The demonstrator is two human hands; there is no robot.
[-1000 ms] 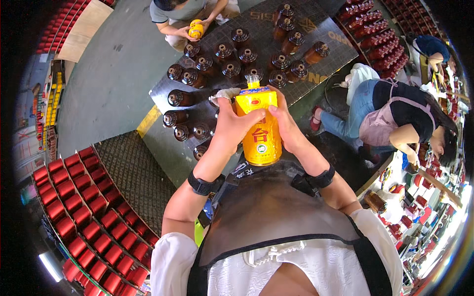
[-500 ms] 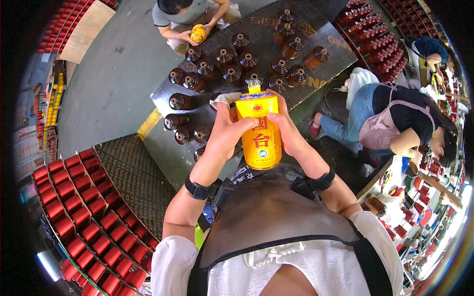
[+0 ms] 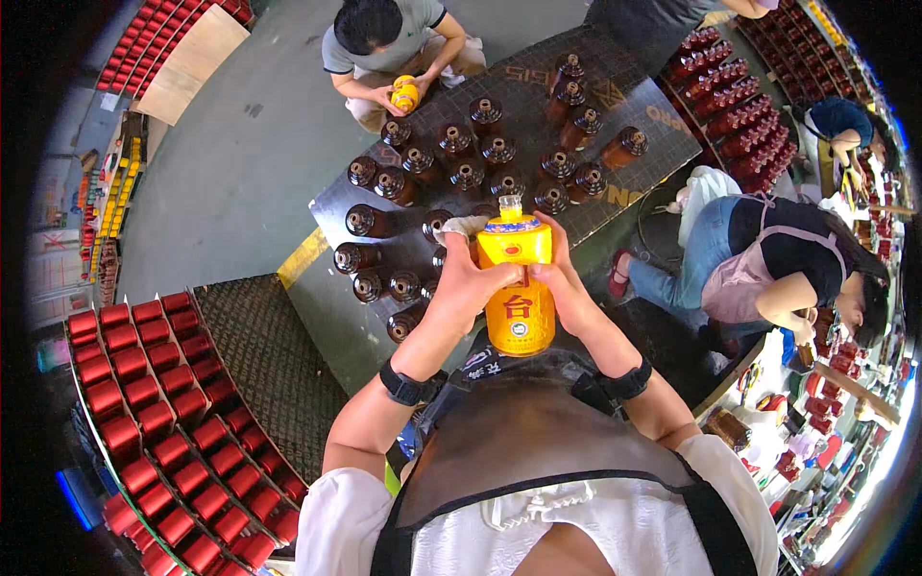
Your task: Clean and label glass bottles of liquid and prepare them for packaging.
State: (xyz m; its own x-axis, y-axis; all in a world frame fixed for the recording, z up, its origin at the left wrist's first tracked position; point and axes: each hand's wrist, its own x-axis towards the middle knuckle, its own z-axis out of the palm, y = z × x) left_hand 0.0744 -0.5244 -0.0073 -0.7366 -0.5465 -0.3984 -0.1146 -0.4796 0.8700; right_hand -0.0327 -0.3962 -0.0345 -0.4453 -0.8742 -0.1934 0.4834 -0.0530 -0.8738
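A yellow bottle [image 3: 519,329] with red lettering, a blue patterned band at its shoulder and a clear glass neck stands upright in front of my apron. My left hand [image 3: 465,290] grips its left side, and my right hand [image 3: 569,288] grips its right side. Both thumbs press on the front face; the fingers behind are mostly hidden. A whitish cloth or glove piece [image 3: 463,228] covers fingers of my left hand. Just beyond are several dark brown glass bottles [image 3: 467,176] with open necks, on a dark board [image 3: 663,144].
A squatting person holds another yellow bottle [image 3: 405,93] beyond the board. Red cylinders [image 3: 154,418] fill racks at lower left, by a dark textured panel [image 3: 264,346]. At right, a person in a pink apron [image 3: 744,259] bends over a cluttered workbench [image 3: 768,384].
The view has shifted, so the board and bottles appear lower and further right. My thumbs sit slightly lower on the yellow bottle. Another person in dark clothes now shows at the top.
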